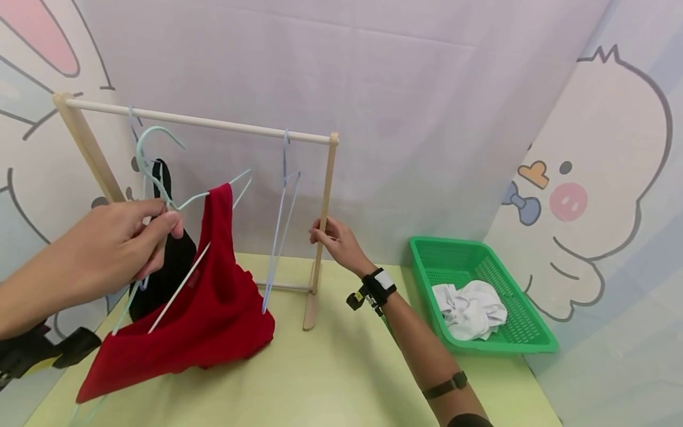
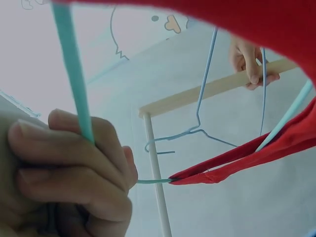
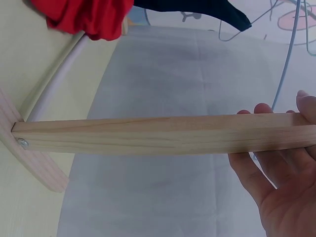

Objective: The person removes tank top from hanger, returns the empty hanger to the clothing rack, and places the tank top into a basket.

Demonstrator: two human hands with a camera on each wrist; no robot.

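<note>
My left hand (image 1: 128,240) grips a mint-green clothes hanger (image 1: 143,155) just under its hook, in front of the rack's top rail. A red sleeveless top (image 1: 213,320) hangs on this hanger, one strap over its far shoulder; the hook is apart from the rail. On the rack's right side, my right hand (image 1: 344,246) holds the wooden post (image 1: 327,184) about halfway up. The right wrist view shows fingers and thumb on either side of the post (image 3: 148,136). Near that post, a bare blue hanger (image 1: 277,237) hangs from the rail (image 1: 213,123).
A black garment (image 1: 173,261) hangs at the rack's left end, partly hidden behind the red top. To the right, a green plastic basket (image 1: 427,290) with a crumpled white cloth (image 1: 475,308) stands on the yellow table (image 1: 341,379). Printed curtains enclose the table.
</note>
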